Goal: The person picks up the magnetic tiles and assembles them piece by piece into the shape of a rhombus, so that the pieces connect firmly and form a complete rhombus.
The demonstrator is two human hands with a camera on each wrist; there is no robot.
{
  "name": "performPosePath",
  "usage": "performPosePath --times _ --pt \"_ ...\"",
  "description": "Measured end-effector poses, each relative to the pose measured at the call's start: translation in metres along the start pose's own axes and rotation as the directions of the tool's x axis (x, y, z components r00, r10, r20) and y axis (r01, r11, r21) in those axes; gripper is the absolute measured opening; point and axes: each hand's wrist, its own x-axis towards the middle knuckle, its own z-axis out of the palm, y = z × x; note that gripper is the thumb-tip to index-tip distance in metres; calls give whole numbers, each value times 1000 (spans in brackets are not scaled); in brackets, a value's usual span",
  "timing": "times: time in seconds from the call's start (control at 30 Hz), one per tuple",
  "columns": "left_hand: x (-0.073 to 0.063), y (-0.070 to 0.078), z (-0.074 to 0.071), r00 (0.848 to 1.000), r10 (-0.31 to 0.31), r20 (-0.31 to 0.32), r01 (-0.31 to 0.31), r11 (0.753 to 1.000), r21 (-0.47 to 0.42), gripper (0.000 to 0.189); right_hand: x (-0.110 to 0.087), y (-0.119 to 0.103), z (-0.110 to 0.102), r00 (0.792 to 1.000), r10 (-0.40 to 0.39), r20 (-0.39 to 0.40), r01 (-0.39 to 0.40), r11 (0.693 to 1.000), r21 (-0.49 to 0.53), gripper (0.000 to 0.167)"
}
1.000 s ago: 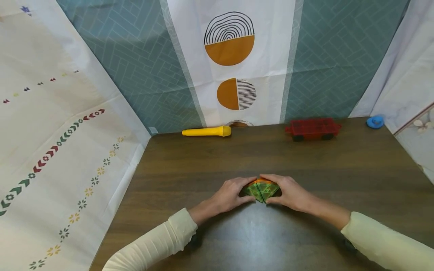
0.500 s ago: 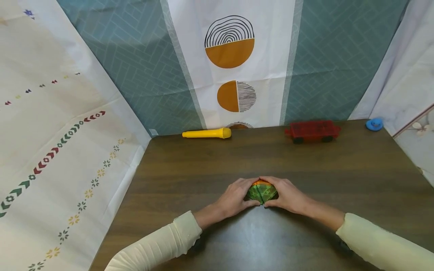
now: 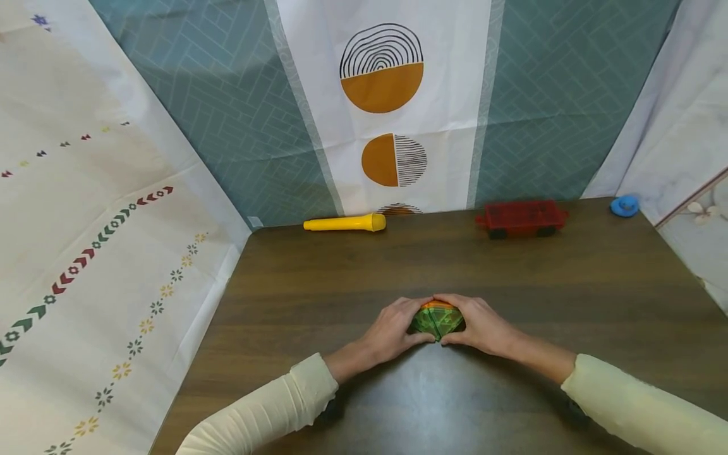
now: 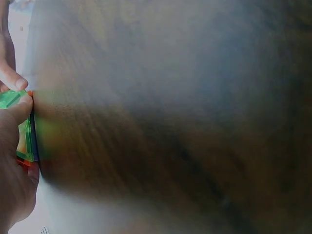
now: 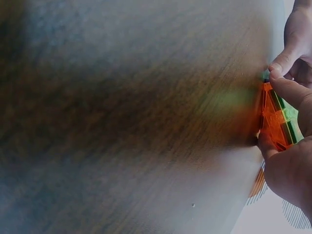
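Note:
Translucent magnetic tiles (image 3: 433, 321), green on top with orange edges at the back, sit together on the wooden table between both hands. My left hand (image 3: 392, 330) grips their left side, thumb in front and fingers behind. From the right, my right hand (image 3: 480, 323) grips the other side the same way, and the fingertips of both hands nearly meet. The left wrist view shows a green tile (image 4: 24, 139) over a dark blue edge, under the thumb. An orange tile (image 5: 274, 119) faces the right wrist view, with green ones beside it. The tiles' undersides are hidden.
A yellow toy microphone (image 3: 345, 222) lies at the table's back edge. Further right are a red wheeled toy car base (image 3: 522, 219) and a small blue rubber toy (image 3: 624, 206). Patterned cloth (image 3: 296, 126) hangs behind the wooden table (image 3: 318, 272).
The hands have drawn slightly closer together around the tiles, and the seam between the two green tops has narrowed. Between half a second ago and now they hold nearly still.

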Motion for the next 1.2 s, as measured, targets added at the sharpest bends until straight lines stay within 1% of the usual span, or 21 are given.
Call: performPosePath --times 0.13,0.3,0.47,0.53,0.67,0.77,1.2 --pt "0 0 0 1000 3 -7 -3 1000 5 77 0 0 0 1000 -3 2 3 1000 -1 85" --pt "-1 -1 -1 1000 12 -10 -12 1000 2 78 -3 2 -2 1000 12 20 -12 1000 15 88" --pt "-4 -3 -1 999 26 -19 -26 1000 -8 78 -8 4 -8 999 44 23 -44 999 26 84" --pt "-6 -5 -1 999 32 -31 -33 999 -17 75 -10 5 -11 998 58 28 -59 997 55 80" --pt "-7 -8 -1 998 40 -54 -42 998 -36 72 -10 7 -15 996 70 48 -77 986 146 75" --pt "-7 -9 0 998 37 -57 -39 998 -43 71 -10 8 -16 996 71 53 -79 981 180 73" --pt "-6 -9 -2 999 16 -39 -18 999 -48 69 -9 9 -18 999 33 39 -39 986 161 69"
